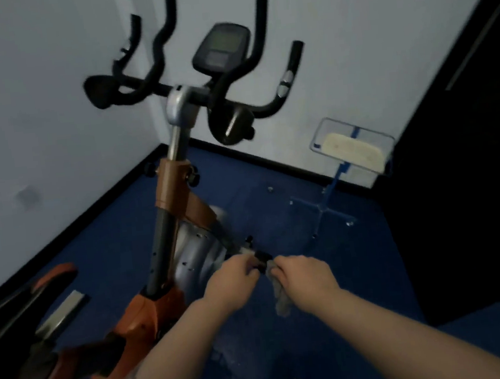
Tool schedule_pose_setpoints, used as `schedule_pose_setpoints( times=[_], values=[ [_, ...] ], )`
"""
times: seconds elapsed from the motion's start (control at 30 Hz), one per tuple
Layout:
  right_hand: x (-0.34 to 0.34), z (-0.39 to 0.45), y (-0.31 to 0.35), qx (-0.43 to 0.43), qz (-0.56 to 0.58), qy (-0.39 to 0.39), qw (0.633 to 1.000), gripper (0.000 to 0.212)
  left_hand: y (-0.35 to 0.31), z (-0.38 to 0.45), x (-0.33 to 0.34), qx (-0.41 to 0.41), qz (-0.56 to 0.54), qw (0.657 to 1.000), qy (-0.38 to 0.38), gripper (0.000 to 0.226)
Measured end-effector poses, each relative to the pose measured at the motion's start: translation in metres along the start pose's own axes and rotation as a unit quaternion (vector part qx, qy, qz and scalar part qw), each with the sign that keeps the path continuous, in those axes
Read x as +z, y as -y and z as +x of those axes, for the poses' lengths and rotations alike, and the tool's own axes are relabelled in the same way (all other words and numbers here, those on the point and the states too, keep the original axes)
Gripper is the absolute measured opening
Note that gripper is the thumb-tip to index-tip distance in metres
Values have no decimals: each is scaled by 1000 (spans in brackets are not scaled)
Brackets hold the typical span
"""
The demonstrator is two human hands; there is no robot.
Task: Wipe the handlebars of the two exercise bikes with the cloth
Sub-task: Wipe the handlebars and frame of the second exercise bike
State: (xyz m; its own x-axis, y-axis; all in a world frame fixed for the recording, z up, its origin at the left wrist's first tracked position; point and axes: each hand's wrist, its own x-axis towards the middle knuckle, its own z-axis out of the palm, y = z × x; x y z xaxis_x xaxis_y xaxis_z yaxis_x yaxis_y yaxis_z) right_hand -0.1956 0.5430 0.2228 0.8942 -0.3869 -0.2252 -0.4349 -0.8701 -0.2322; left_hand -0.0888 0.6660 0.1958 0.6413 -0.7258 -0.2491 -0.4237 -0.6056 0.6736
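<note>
Head view showed both hands low beside the bike frame: the left hand (231, 278) pinched a small black part (261, 260), and the right hand (304, 275) was clenched around the grey cloth (282, 300), which hung below the fist. The handlebars (276, 95) stood well above, untouched. Risk, as judged: the dangling cloth could snag on frame fittings when raised, because most of it hung loose.

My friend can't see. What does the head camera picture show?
Two hands meet low beside an orange exercise bike: the right hand clutches a grey cloth, the left hand grips a small black part. Black handlebars rise above, untouched.
</note>
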Motion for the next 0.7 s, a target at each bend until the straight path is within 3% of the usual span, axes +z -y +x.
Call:
schedule_pose_setpoints(
  times=[0.13,0.3,0.43,0.57,0.63,0.7],
  values=[
    [-36,58,-7,-74,5,-34,997,26,-13,38,-27,-34,-42,996,-68,23],
    [-91,108,7,-92,134,-133,978,28,-11,56,-72,-73,-92,978,-173,24],
    [-142,146,22,-118,207,-286,928,29,-17,86,-117,-42,-150,952,-263,21],
    [-198,189,34,-134,79,-462,873,26,-32,123,-164,4,-197,929,-313,25],
    [-217,217,40,-155,1,-446,882,25,-35,144,-183,26,-202,924,-322,25],
    [-214,247,45,-185,-77,-338,919,26,-38,164,-192,47,-206,923,-322,23]
  ],
)
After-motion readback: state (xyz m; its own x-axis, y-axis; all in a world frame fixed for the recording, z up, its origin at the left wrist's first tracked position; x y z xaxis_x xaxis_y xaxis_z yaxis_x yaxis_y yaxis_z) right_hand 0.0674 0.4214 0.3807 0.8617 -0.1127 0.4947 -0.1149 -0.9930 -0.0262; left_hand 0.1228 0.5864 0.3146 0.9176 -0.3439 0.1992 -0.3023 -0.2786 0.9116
